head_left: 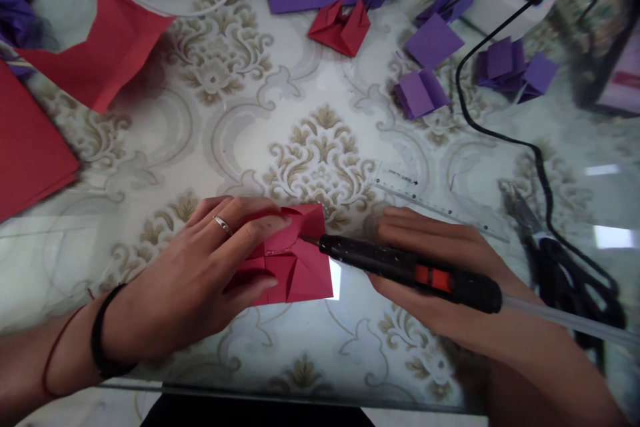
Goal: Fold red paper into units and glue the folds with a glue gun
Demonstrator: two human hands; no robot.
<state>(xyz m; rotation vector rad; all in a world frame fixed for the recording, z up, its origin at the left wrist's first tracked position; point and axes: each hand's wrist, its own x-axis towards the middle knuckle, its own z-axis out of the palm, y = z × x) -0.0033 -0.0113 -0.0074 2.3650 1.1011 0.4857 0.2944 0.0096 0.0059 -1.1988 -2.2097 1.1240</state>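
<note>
My left hand (200,273) lies across a folded red paper (307,273) near the table's front edge, with thumb and fingers holding it down. Creases and folded flaps show on the paper, and a thin line of glue runs near its middle. My right hand (435,267) grips a black glue gun (380,259) with an orange switch. A clear glue stick (565,320) comes out of its back end. The gun's nozzle points left and is at the paper, beside the glue line. My right fingers are partly hidden behind the gun.
Scissors (575,280) and a clear ruler (440,203) lie on the right, near a black cable (540,167). Purple folded pieces (434,41) and a red folded piece (343,27) sit farther back. Red sheets (30,147) and a creased red paper (107,47) are on the left.
</note>
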